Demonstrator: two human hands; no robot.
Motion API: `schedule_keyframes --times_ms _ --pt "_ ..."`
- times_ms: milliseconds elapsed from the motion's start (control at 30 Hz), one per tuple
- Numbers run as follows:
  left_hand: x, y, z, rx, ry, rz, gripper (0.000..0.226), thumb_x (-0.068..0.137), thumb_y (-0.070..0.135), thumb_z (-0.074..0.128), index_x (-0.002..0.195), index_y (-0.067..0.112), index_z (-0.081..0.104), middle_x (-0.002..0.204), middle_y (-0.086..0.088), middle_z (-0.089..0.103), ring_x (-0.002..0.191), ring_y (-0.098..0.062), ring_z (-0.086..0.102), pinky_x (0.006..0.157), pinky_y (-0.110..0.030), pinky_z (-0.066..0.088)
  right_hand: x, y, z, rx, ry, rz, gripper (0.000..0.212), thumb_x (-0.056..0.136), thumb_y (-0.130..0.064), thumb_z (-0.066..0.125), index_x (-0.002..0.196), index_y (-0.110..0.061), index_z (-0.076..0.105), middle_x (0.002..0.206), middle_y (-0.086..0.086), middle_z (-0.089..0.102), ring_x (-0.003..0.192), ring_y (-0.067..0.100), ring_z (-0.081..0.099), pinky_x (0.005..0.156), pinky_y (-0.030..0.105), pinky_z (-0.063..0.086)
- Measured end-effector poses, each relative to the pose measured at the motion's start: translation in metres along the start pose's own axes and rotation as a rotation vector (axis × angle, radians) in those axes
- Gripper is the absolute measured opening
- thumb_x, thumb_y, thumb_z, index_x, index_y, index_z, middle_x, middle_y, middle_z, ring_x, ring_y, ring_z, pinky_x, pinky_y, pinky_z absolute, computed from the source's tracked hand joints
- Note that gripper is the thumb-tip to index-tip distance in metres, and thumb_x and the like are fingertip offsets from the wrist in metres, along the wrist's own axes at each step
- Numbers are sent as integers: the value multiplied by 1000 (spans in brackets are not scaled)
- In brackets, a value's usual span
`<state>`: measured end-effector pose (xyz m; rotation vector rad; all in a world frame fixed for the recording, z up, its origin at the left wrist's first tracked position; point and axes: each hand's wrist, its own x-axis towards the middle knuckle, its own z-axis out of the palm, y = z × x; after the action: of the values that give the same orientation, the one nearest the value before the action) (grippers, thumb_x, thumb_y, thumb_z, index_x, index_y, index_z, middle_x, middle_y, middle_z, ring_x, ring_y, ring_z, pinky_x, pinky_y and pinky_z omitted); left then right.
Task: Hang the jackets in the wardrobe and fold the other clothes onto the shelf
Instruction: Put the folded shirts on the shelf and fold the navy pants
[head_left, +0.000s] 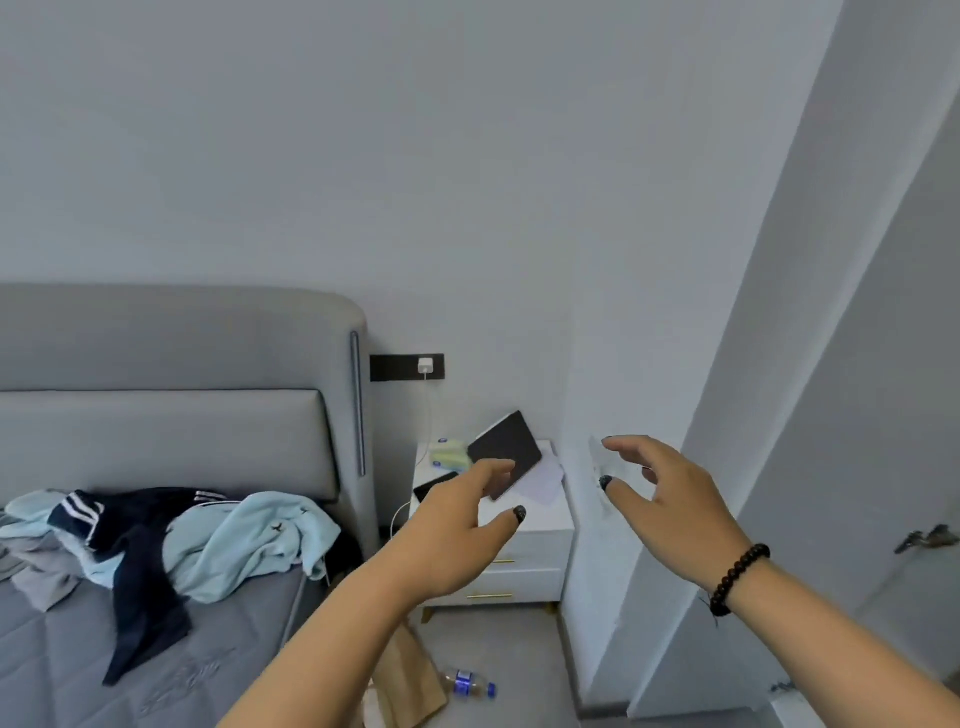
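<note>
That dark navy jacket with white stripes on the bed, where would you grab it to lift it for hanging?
Probably at the striped end of the navy jacket, which lies uppermost on the heap, reaching from the bed's near side. Its lower part trails flat over the mattress and light blue garment, so lifting there should free it. Both hands, left hand and right hand, are empty.

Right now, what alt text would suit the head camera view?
Two empty hands, left hand and right hand, reach forward, open, toward a white nightstand. A pile of clothes lies on the grey bed at left.
</note>
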<state>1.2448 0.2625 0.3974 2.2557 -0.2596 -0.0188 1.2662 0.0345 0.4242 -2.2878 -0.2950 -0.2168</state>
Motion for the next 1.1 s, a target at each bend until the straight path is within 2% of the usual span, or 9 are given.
schedule_keyframes --times_ms 67,133,233,333,400,533,700,833,1100 --pt "-9 -33 -25 26 11 -33 49 96 36 54 143 28 42 141 14 50 130 1 43 108 -22 38 8 -16 38 7 -37 -15 34 91 -20 59 121 -34 52 106 -34 43 101 -9 43 83 5 30" --pt "-16 -63 -46 42 32 -64 47 96 35 54 141 28 46 139 13 51 129 1 44 108 -24 38 16 -29 73 18 -65 -18 35 91 -19 59 122 -33 52 109 -31 44 106 -6 42 90 10 30" --pt "-27 -102 -73 18 40 -129 45 94 33 54 139 29 48 137 14 53 126 3 46 106 -23 40 32 -46 116 24 -120 -14 35 90 -18 60 122 -31 53 110 -28 46 108 -2 42 91 13 31" --pt "-36 -137 -100 -4 71 -185 39 93 31 55 132 37 52 119 25 56 112 12 50 89 -3 39 53 -62 154 11 -188 -36 34 89 -19 61 121 -30 54 111 -21 49 105 -2 46 85 2 31" --pt "-38 -157 -116 -23 100 -212 36 93 25 56 121 48 52 111 33 53 105 22 48 82 3 36 68 -71 177 0 -232 -49 34 89 -18 61 120 -30 55 111 -20 50 104 -2 46 83 1 30" --pt "-34 -194 -140 -33 134 -304 38 94 26 56 130 37 51 124 15 58 118 2 52 98 -15 42 101 -84 221 -5 -312 -80 33 89 -17 62 117 -31 55 113 -19 51 109 -1 46 96 14 33" --pt "-9 -235 -166 -67 172 -371 39 95 25 56 132 35 51 131 13 55 126 5 45 106 -20 38 152 -92 275 15 -408 -129 27 91 -18 58 114 -34 55 109 -26 50 108 -3 47 93 12 33" --pt "22 -275 -188 -59 203 -435 41 95 26 53 136 29 50 132 15 54 125 6 44 106 -19 37 205 -88 316 49 -488 -132 23 95 -20 52 114 -34 55 109 -30 49 109 -6 46 92 9 31" --pt "80 -342 -236 -154 284 -520 39 97 22 52 136 26 51 128 19 55 120 10 47 99 -7 36 308 -91 398 2 -628 -105 23 93 -16 54 109 -31 57 115 -13 56 112 4 49 97 20 39"
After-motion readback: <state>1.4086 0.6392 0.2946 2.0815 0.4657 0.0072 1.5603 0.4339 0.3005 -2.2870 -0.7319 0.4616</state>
